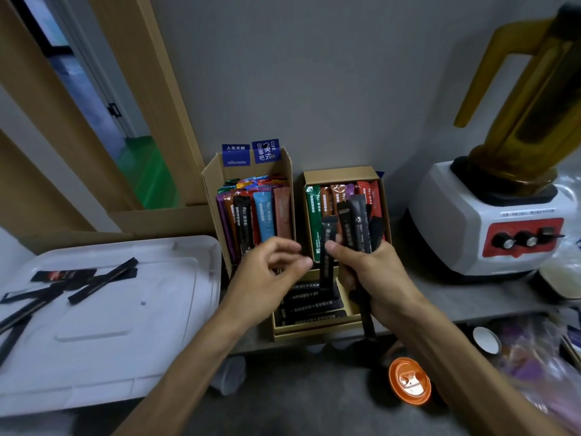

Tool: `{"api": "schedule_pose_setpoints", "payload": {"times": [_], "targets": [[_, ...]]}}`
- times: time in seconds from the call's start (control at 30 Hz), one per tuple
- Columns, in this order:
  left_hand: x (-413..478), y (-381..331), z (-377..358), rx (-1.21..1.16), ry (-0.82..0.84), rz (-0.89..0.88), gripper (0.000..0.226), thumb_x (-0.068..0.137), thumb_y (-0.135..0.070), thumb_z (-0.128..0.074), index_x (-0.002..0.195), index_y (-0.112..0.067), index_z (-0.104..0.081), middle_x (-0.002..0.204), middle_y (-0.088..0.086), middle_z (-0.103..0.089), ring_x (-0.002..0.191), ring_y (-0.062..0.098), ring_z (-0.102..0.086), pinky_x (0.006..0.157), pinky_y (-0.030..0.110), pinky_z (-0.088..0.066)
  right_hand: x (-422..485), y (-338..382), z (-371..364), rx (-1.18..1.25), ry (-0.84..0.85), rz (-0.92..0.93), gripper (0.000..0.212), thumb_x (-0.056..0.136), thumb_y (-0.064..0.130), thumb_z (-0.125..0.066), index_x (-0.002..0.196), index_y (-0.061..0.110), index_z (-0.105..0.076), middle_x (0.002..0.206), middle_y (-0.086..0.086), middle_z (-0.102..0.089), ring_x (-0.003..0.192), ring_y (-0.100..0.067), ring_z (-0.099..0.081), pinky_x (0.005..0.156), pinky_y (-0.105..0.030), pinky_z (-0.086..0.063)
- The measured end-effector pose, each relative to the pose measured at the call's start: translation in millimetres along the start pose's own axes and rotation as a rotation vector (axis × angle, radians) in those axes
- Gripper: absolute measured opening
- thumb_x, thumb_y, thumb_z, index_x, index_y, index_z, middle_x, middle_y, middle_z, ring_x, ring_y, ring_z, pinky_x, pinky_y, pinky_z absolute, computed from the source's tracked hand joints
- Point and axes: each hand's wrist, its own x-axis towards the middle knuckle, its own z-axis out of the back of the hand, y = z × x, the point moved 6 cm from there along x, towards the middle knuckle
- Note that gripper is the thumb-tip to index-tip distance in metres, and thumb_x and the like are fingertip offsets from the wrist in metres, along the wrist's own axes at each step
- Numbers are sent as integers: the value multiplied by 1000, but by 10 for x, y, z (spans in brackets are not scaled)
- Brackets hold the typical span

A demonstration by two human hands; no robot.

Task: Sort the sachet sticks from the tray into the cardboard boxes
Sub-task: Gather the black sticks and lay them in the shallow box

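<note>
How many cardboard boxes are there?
3. A tall box at back left, a second box to its right, and a low box in front of them. Others may be hidden.

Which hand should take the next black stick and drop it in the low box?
Probably the left hand: it holds nothing and hovers right beside the black sticks, near the low box. The right hand is busy gripping them.

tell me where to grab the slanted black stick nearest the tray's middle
Best pinch its upper right end, coming from above on the right. The stick lies flat on the tray; that end points onto bare tray, while the lower end nears other sticks.
</note>
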Motion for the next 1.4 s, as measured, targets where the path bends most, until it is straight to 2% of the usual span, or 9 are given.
{"api": "schedule_pose_setpoints", "payload": {"times": [0.17, 0.33, 0.5, 0.73, 0.9, 1.0, 1.13, 1.23, 1.4], "targets": [[-36, 103, -123, 61, 75, -4, 10, 91, -22, -68, 96, -31, -68, 99, -14, -71, 100, -1, -65, 85, 34, -58, -2, -106, -5, 103, -20, -20, 12, 88, 8, -71, 92, 8, -59, 67, -1, -56, 48, -11, -44, 45, -23, -39], [17, 229, -56, 397, 97, -45, 14, 93, -32, -65, 106, -35, -69, 101, -17, -63, 96, -5, -58, 74, 10, -47, 9, -19, 256, -127, -88, -9, 20, 88, 9, -72, 106, 7, -63, 74, 1, -65, 50, -3, -59, 47, -17, -46], [-18, 248, -85, 941, -130, -307, 30, 88, -38, -70, 115, -26, -66, 108, -9, -59, 102, 11, -48, 88, 29, -45, 148, -189, 329, -574, -88, -66, 19, 87, 11, -73, 98, 21, -62, 97, 0, -68, 88, -11, -67, 66, -23, -54], [66, 269, -363, 1169, -36, -480, 18, 81, -34, -76, 94, -24, -68, 90, -7, -62, 88, 16, -54, 76, 31, -46, 307, -332, 186, -909, -87, -19, 40, 87, 18, -74, 125, 17, -60, 118, -2, -63, 105, -16, -62, 66, -16, -48], [149, 353, -378, 1225, -26, -404, 21, 68, -25, -87, 81, -22, -70, 79, -4, -65, 79, 18, -58, 69, 32, -48, 301, -257, 365, -651, -128, -64, 14, 94, 17, -66, 107, 16, -60, 99, -5, -67, 85, -17, -68, 59, -24, -54], [134, 376, -354, 1174, -22, -378, 13, 79, -26, -78, 89, -21, -71, 87, -5, -66, 87, 17, -58, 77, 31, -47, 254, -248, 495, -96, -159, -138, 22, 96, 15, -63, 115, 5, -60, 77, -6, -65, 60, -15, -61, 55, -28, -51], [-12, 232, -216, 746, -59, -217, 10, 95, -32, -61, 97, -28, -70, 89, -18, -62, 86, 0, -53, 73, 12, -39, 213, -182, 537, 356, -229, -88, 28, 99, 20, -59, 120, 1, -62, 85, -10, -72, 72, -20, -67, 73, -33, -57], [-123, 114, -268, 232, 40, 3, 16, 97, -37, -56, 95, -31, -70, 82, -15, -70, 79, -5, -62, 65, 8, -43, 189, -156, 453, 393, -309, -22, 30, 99, 25, -58, 118, 2, -64, 101, -14, -77, 83, -21, -72, 80, -36, -57], [-185, -13, -369, -84, 112, 93, 12, 95, -25, -62, 97, -19, -73, 85, -2, -76, 77, 2, -69, 71, 19, -53, 183, -76, 279, 326, -362, 77, 34, 101, 29, -56, 120, 2, -64, 103, -8, -78, 87, -20, -75, 83, -38, -59]]}}
